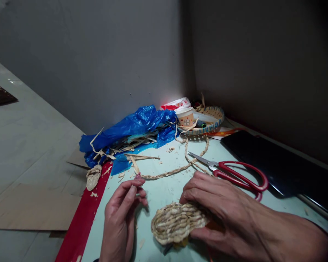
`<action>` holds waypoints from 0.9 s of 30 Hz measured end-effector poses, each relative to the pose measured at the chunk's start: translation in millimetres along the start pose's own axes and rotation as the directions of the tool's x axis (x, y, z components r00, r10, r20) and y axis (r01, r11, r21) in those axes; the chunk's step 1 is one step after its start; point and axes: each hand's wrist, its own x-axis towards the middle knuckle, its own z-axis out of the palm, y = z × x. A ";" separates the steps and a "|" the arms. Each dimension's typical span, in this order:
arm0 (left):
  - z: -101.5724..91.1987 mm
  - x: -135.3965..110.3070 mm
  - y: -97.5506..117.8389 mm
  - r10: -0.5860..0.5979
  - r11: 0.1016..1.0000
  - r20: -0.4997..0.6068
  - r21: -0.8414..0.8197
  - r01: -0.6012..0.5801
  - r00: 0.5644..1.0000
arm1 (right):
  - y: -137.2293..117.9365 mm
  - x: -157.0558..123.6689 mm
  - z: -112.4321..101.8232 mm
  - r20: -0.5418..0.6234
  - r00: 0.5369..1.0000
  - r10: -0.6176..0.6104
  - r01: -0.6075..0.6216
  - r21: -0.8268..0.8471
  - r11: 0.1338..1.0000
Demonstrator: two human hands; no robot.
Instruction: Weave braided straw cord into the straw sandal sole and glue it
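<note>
Cardboard sheet (30,207): lies flat on the floor, far left of the woven oval (177,222).
Red strip (82,222): runs along the table edge, left of the woven oval.
Small woven piece (93,177): rests at the upper end of the red strip, up and left of the woven oval, well apart from it.
Blue bag (131,127): crumpled against the wall, behind and left of the woven oval, with loose pale strips lying on it.
Left hand (123,214): just left of the woven oval and not touching it. Its fingertips are drawn together in a pinch, but what they pinch is too small to tell.
Braided cord (169,171): lies on the pale green table (164,193) behind the woven oval, one end close by the left fingertips.
Woven oval: near the table's front edge, tilted up off the surface.
Paper cup (185,116): far behind the woven oval, beside the round basket tray (217,113).
Right hand (221,214): clamped on the woven oval's right end, fingers over the top and thumb beneath.
Scissors (240,178): red-handled, blades together, lying behind and right of the woven oval.
Black slab (276,163): flat, right of the scissors.
</note>
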 end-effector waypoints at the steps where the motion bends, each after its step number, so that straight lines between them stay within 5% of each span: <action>1: -1.1 2.4 -0.3 -0.001 1.000 -0.014 -0.004 0.001 1.000 | -0.1 -0.2 -1.6 0.015 1.000 0.006 -0.006 0.016 1.000; 4: -1.2 2.0 -3.4 -0.038 0.999 -0.010 0.000 0.038 0.999 | -0.7 -0.4 -7.2 0.028 0.999 0.029 -0.030 0.052 0.998; 7: 4.7 -8.4 -6.5 -0.100 0.992 0.124 0.085 0.090 0.987 | -2.8 0.0 -11.0 0.061 0.997 0.038 -0.042 0.072 0.997; 12: 20.9 -25.3 -5.6 -0.049 0.945 0.378 0.318 -0.080 0.924 | -7.5 1.8 -8.8 0.041 0.998 -0.038 0.036 0.048 0.998; 20: 29.6 -34.7 -3.7 -0.046 0.939 0.256 0.342 -0.045 0.966 | -9.9 8.0 -11.8 -0.091 0.995 -0.048 0.038 -0.112 0.993; 27: 26.4 -36.8 -5.1 0.043 0.897 0.308 0.406 -0.172 0.950 | -5.7 2.5 -16.9 -0.069 0.997 -0.028 0.029 0.016 0.999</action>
